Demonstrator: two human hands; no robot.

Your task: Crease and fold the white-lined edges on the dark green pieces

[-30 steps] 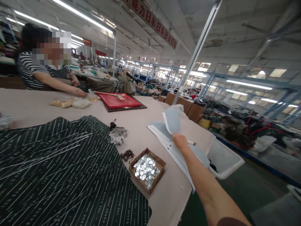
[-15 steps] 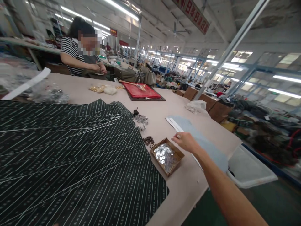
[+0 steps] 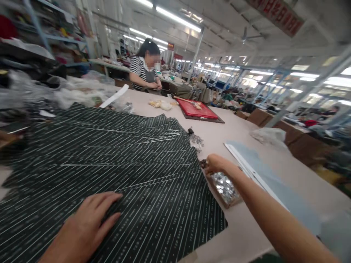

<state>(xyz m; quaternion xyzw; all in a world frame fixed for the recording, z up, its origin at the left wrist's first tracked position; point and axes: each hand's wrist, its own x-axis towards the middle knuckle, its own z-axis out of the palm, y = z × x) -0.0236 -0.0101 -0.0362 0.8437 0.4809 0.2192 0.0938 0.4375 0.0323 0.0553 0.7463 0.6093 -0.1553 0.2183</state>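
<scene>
Since half a second ago, the right hand [image 3: 216, 164] has crossed from the far side of the open box [image 3: 233, 202] to the small dark pieces [image 3: 203, 163] heaped by the fabric's edge, and the left hand [image 3: 90, 219] has come into view over the dark striped fabric [image 3: 156, 204]; the camera has also turned toward the left. Right-hand fingers are curled and point down at the dark pieces, the wrist arched above the box; the fingertips are partly hidden, so I cannot tell how far apart they are or whether they have hold of anything. Left-hand fingers are loosely spread with the thumb apart, palm down over the fabric and gripping nothing that shows. Printed lettering and slanting pale lines cover the fabric, which lies across the near left of the pale tabletop [image 3: 236, 137], with several thin white strands [image 3: 128, 165] lying on it. Shiny silver discs [image 3: 223, 185] fill the box, just beside the fabric's right edge. Beyond the dark pieces is a small clear bag [image 3: 196, 142]. Right of the box, white strips [image 3: 253, 174] lie along a light blue sheet [image 3: 274, 182]. Farther back, a red tray [image 3: 196, 110] sits on a dark board [image 3: 221, 121], and a co-worker in a striped top [image 3: 136, 68] holds both hands together.
</scene>
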